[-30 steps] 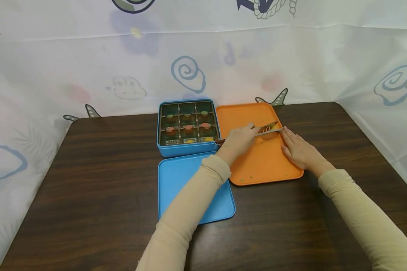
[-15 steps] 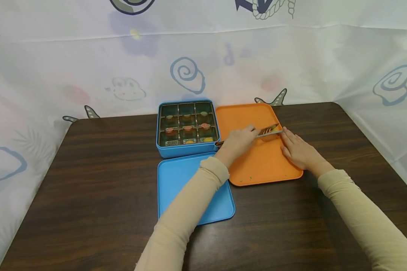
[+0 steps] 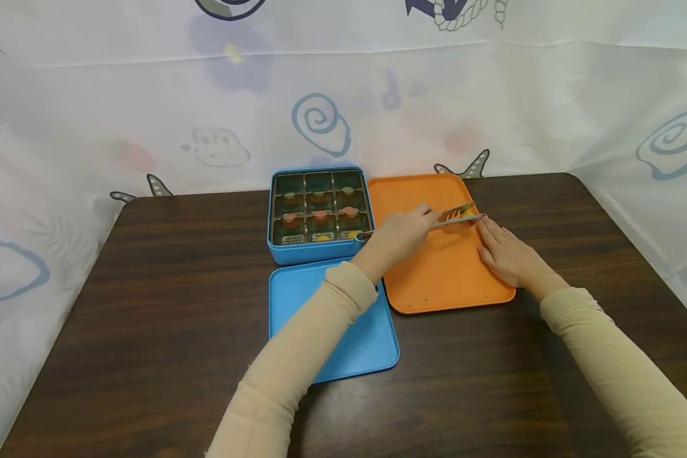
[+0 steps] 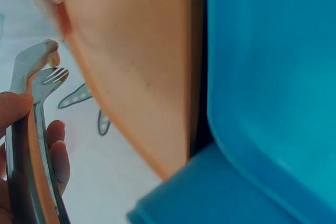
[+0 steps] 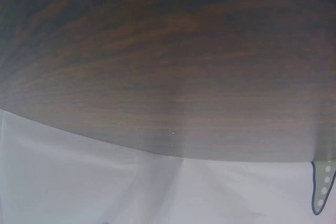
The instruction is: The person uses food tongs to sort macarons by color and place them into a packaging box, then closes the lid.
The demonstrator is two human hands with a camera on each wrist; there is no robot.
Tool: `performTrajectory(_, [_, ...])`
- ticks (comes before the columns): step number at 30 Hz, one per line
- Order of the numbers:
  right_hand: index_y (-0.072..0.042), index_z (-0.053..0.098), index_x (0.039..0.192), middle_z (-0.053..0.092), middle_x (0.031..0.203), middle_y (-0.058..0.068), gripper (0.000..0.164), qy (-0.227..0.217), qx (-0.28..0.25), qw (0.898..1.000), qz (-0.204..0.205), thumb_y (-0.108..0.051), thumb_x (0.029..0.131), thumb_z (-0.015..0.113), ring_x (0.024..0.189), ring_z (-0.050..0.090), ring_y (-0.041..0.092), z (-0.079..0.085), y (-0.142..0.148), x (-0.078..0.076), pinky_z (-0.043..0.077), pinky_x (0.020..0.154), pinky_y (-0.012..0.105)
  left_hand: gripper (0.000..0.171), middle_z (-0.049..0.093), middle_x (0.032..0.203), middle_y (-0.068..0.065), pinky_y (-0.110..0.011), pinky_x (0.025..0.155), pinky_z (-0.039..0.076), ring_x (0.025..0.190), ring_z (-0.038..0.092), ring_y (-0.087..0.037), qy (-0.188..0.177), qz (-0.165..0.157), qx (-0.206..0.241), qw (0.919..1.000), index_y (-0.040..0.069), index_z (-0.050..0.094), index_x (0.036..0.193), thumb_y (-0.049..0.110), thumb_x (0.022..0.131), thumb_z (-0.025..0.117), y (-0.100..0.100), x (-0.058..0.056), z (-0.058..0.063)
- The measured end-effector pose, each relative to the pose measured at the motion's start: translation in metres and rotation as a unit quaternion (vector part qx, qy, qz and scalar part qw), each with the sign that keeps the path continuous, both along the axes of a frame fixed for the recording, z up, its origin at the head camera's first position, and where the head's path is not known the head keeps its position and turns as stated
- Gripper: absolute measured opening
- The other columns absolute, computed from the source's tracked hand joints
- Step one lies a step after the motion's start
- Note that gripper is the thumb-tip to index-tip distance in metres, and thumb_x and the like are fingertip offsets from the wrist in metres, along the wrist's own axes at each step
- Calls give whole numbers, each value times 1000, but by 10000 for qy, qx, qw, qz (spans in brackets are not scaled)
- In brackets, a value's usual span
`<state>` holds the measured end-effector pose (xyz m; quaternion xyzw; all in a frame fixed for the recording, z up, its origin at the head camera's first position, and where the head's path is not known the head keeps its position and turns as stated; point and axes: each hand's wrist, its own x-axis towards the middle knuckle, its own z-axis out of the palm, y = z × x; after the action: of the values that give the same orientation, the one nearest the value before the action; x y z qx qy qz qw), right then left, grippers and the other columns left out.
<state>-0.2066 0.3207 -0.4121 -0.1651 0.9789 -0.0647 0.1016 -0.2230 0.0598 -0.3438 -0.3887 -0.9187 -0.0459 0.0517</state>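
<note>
My left hand (image 3: 397, 238) grips metal tongs (image 4: 31, 129) over the orange tray (image 3: 435, 273); one arm ends in fork tines. A small yellowish piece (image 4: 54, 59) sits at the tongs' tips in the left wrist view, and I cannot tell whether both arms touch it. In the head view the tips reach the tray's right rim, near the fingertips of my right hand (image 3: 509, 257). That hand lies with straight fingers along the same rim. The right wrist view shows no hand.
Left of the tray stands a blue box (image 3: 312, 253) with a divided insert holding several red, green and yellow pieces. A blue lid or tray (image 3: 355, 346) lies in front of it, partly under my left forearm. Green crumbs dot the orange tray. A patterned cloth (image 3: 343, 83) hangs behind the table.
The left forearm has swung a little to the left and the tongs' tips have risen slightly. The right hand stays against the tray rim.
</note>
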Motion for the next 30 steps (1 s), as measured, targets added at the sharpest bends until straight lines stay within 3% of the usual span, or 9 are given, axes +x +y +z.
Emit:
performTrajectory(7, [5,9,150,6,158,24,66,265,-275,9993,31,-38,103,24,147,10,38,-5,6,1,12,116,57,39,55,127,-3,-18,52,46,57,56,-11,159,-87,86,9998,15,49,137,24,99,50,-25,8,17])
performTrajectory(15, [6,7,150,5,157,25,63,69,22,10000,4,-31,104,28,146,10,39,-3,5,1,13,117,56,39,57,126,-5,-21,57,49,64,60,-13,158,-49,442,9989,13,52,135,22,97,54,-69,18,32])
performTrajectory(23, [6,7,150,5,157,26,63,110,-80,9999,9,-32,104,27,146,10,39,-5,5,1,12,116,57,40,57,126,-9,-26,54,49,62,60,-16,214,119,920,9955,9,54,134,17,95,57,-127,30,45])
performTrajectory(30, [6,10,150,7,157,25,62,231,-147,9996,19,-31,103,29,146,11,39,-6,2,0,13,116,57,41,57,125,-13,-27,50,40,63,58,-18,293,462,1115,9923,6,54,132,10,91,60,-191,43,46])
